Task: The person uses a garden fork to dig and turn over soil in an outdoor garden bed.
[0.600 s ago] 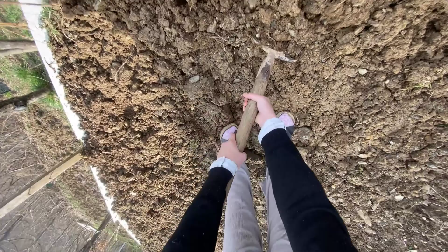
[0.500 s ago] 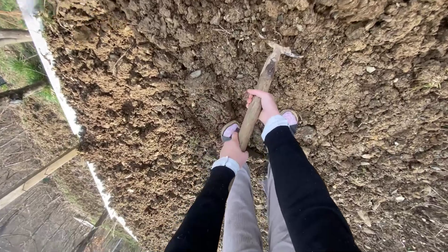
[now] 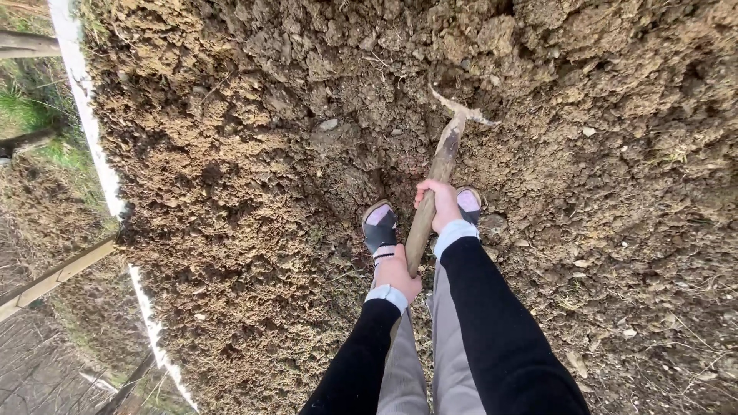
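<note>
1. Head view, the hands: both are on a wooden-handled hoe (image 3: pixel 438 180). The right hand (image 3: pixel 438 206) is wrapped round the shaft about halfway up, fingers curled tight on the wood. The left hand (image 3: pixel 396 270) is clamped on the butt end, closer to the body, just above the grey trousers (image 3: pixel 415 369).

2. Same view, the tool: the metal blade (image 3: pixel 461 111) sits out ahead of the feet, touching the dirt, edge seemingly bitten into a clod. The handle slants back from there between the two sandalled feet (image 3: pixel 380 228).

3. Same view, the ground: pretty much the whole bed of soil (image 3: pixel 254 154) is already broken up into rough brown lumps, on both sides of the feet and ahead. Looks to me like most of this patch is turned over. The strip at far right (image 3: pixel 661 307) looks flatter, with dry bits of stalk on it, so I'd guess that part is left.

4. Same view, the edge: a white border (image 3: pixel 96 146) runs down the left side of the bed, with grass (image 3: pixel 23 107) and a wooden plank (image 3: pixel 54 278) beyond it.
</note>
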